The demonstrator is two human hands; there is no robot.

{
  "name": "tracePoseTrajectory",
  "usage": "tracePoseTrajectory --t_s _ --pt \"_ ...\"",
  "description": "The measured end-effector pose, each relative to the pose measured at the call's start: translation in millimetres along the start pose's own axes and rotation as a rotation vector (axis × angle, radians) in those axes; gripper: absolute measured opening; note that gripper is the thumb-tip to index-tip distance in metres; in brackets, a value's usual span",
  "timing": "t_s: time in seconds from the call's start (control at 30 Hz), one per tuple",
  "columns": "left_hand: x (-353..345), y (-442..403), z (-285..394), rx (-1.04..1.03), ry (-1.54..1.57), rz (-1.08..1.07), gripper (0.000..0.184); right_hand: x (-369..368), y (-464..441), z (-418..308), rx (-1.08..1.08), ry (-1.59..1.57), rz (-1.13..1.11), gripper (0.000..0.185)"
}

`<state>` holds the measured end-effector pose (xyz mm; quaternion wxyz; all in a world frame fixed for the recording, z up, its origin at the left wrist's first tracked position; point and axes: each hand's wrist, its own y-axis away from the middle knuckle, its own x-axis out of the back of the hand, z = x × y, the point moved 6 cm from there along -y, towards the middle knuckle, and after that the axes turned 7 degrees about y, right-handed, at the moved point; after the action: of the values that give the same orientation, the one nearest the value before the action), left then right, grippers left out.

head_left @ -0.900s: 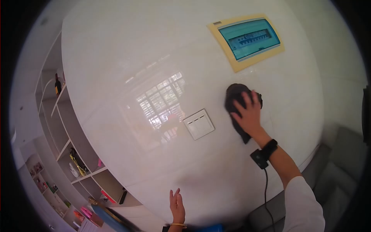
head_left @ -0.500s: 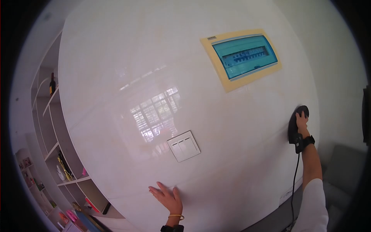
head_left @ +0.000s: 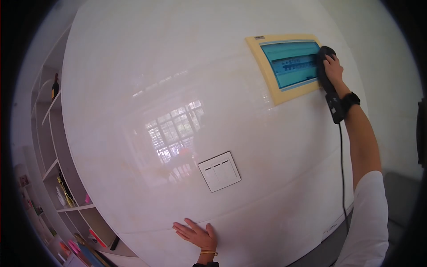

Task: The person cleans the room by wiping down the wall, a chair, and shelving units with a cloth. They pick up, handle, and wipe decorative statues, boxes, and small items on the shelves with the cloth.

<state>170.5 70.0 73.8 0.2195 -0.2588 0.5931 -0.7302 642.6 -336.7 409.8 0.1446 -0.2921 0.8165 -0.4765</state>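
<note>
Right hand (head_left: 334, 71) grasps dark cloth (head_left: 322, 70) against right edge of yellow-framed breaker panel (head_left: 272, 73); left hand (head_left: 196, 236), fingers spread, at glossy white wall (head_left: 111, 120) below switch plate (head_left: 219, 171). Window reflection (head_left: 175, 129) gleams; shelves (head_left: 76, 208) at left.

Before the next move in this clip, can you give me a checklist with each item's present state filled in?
1. Right hand on the dark cloth: ok, fingers lie over it.
2. Cloth at the breaker box: ok, it overlaps the right edge in this view.
3. Left hand free: ok, bare, fingers spread, below the light switch.
4. Left palm touching the wall: cannot tell.
5. Cable clear of the cloth: ok, it hangs down from the wrist.
6. Wall dry: cannot tell, its gloss reflects a window.
</note>
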Motion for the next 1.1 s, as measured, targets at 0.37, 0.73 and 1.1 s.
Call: tracePoseTrajectory --t_s 0.37,0.73,1.1 --pt "-1.4 2.0 -0.1 0.007 0.002 0.013 0.070 85.2 110.7 -179.9 0.676 -0.261 0.388 0.029" --pt "-1.5 2.1 -0.6 0.029 -0.016 0.007 0.069 14.0 10.5 -55.1 -0.221 0.150 0.041 0.046" --pt "0.1 1.2 0.8 0.003 0.092 -0.058 0.077 87.0 94.3 -297.3 0.534 -0.142 0.417 0.028"
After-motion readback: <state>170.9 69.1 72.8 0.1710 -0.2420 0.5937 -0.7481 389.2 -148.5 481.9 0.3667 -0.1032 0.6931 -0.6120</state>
